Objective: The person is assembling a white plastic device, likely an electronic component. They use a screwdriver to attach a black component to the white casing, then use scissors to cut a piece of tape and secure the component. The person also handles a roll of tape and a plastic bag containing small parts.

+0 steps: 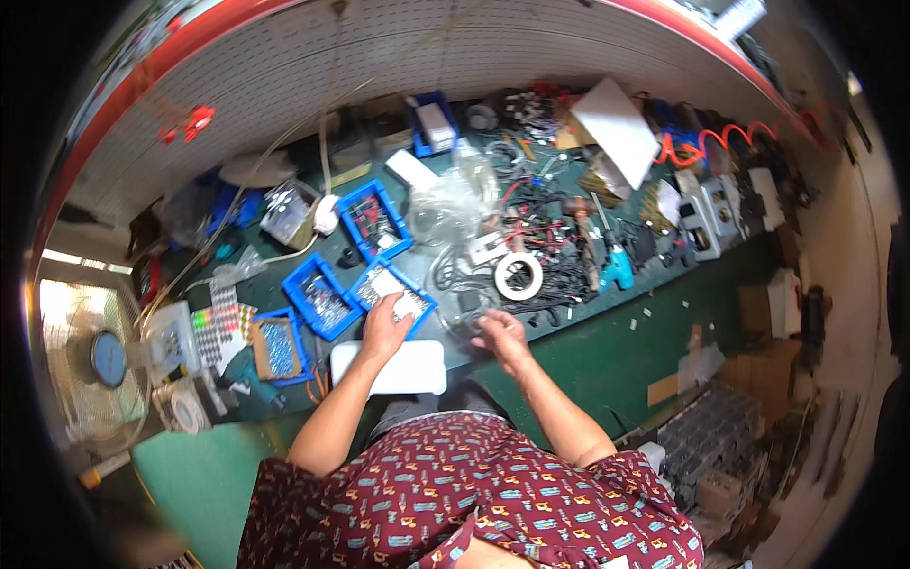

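Note:
My left hand (382, 332) reaches over the near edge of a blue bin (420, 327) filled with small pale parts (384, 284). Its fingers touch the parts, with thumb and forefinger apart. To the right, above the table's front edge, my right hand (504, 339) is closed, fingers curled toward the thumb. Whatever it may hold is blurred and too small to name. Just below my left hand, a white rectangular box or lid (403, 368) lies at the table's edge, partly under my wrist.
More blue bins (322, 296) with small parts stand on the left. A tape roll (518, 276), tangled black cables (559, 283), a hammer (580, 213) and a teal power tool (617, 269) lie to the right. Clear plastic bags (455, 204) sit behind. A fan (107, 358) stands far left.

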Motion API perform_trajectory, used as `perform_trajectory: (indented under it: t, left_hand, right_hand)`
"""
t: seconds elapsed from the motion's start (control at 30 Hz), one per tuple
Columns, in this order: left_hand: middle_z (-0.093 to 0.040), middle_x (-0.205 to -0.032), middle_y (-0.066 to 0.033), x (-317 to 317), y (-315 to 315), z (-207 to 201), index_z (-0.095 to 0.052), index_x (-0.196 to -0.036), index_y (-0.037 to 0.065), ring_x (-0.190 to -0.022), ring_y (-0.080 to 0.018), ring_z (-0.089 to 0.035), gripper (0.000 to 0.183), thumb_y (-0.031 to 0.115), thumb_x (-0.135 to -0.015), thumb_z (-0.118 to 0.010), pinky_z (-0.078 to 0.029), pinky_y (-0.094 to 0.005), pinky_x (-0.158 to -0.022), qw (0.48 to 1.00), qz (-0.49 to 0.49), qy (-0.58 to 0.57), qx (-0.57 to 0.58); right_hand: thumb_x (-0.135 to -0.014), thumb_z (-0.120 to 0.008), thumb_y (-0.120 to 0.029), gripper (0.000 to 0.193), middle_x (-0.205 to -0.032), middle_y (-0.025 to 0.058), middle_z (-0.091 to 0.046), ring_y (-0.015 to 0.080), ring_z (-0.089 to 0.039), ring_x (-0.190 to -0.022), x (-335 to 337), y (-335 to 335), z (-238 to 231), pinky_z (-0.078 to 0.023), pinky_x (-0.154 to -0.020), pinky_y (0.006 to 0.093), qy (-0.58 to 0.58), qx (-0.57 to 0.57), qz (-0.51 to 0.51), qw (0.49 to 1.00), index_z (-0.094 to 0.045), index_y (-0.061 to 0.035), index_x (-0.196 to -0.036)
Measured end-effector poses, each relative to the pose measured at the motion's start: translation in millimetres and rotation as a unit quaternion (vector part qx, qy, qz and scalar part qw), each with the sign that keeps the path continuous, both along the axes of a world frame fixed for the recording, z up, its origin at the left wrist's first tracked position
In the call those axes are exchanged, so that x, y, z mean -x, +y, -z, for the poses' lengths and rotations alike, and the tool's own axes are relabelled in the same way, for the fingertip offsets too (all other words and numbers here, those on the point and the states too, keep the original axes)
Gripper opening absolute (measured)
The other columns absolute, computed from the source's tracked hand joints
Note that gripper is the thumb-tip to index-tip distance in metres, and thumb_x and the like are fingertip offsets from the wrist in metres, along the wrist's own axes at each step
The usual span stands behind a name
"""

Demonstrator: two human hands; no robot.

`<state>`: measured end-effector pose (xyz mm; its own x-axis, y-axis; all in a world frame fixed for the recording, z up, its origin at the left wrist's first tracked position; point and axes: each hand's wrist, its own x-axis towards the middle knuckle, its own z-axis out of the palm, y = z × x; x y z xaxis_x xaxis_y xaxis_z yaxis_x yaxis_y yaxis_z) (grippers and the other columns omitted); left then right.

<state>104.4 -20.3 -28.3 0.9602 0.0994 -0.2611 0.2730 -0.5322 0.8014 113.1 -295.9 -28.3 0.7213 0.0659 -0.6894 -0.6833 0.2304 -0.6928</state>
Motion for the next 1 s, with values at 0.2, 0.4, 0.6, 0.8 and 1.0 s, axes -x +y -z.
perform_trajectory:
  t: [0.2,0.4,0.6,0.8,1.0]
  left_hand:
    - [-0.055,-0.145,-0.0151,22,-43,-19,-0.043,-0.152,0.007,-0.128,-0.0276,-0.056,0.088,0.019,-0.076,-0.087,-0.05,-0.0408,-0.102,0.977,0.148,-0.013,0.15]
    - [-0.058,-0.138,-0.0161,-7,-57,-40,-0.052,-0.145,0.007,-0.121,-0.0274,-0.061,0.072,0.024,-0.082,-0.082,-0.054,-0.038,-0.097,0.971,0.197,0.015,0.136]
    - [-0.068,-0.119,-0.0229,-108,-20,-48,-0.057,-0.134,-0.003,-0.103,-0.0245,-0.069,0.055,0.021,-0.088,-0.075,-0.056,-0.0367,-0.088,0.991,-0.052,-0.034,0.118]
    - [-0.062,-0.126,-0.0333,-263,5,-27,-0.036,-0.149,-0.003,-0.118,-0.043,-0.062,0.09,0.04,-0.081,-0.077,-0.05,-0.0463,-0.101,0.971,-0.228,-0.015,-0.07]
    - [-0.066,-0.126,-0.0272,-335,-17,26,-0.005,-0.158,-0.005,-0.117,-0.0389,-0.066,0.129,0.053,-0.073,-0.082,-0.052,-0.0456,-0.097,0.945,-0.223,0.144,-0.193]
  right_hand:
    - [-0.092,-0.076,-0.022,0.052,-0.109,0.0094,-0.07,0.015,-0.069,-0.087,12,17,-22,-0.061,-0.074,0.0306,0.015,-0.028,-0.116,0.993,-0.057,0.0038,-0.133]
    - [-0.094,-0.072,-0.021,0.041,-0.11,0.0078,-0.068,0.0161,-0.067,-0.1,5,7,-12,-0.06,-0.08,0.0346,-0.01,0.012,-0.063,0.998,-0.062,-0.0005,-0.128]
    - [-0.096,-0.055,-0.016,0.031,-0.109,0.014,-0.062,0.0308,-0.069,-0.089,-16,-24,-3,-0.063,-0.082,0.0518,0.029,-0.118,0.004,0.993,-0.059,-0.0013,-0.123]
    - [-0.098,-0.062,-0.028,0.027,-0.105,0.0077,-0.062,0.0227,-0.066,-0.081,-53,-35,-4,-0.064,-0.073,0.0423,0.08,-0.114,-0.02,0.99,-0.062,-0.0042,-0.112]
    - [-0.1,-0.059,-0.019,0.024,-0.1,0.0096,-0.067,0.0211,-0.069,-0.082,-56,-82,4,-0.063,-0.078,0.0391,0.096,-0.107,-0.039,0.989,-0.065,-0.0005,-0.114]
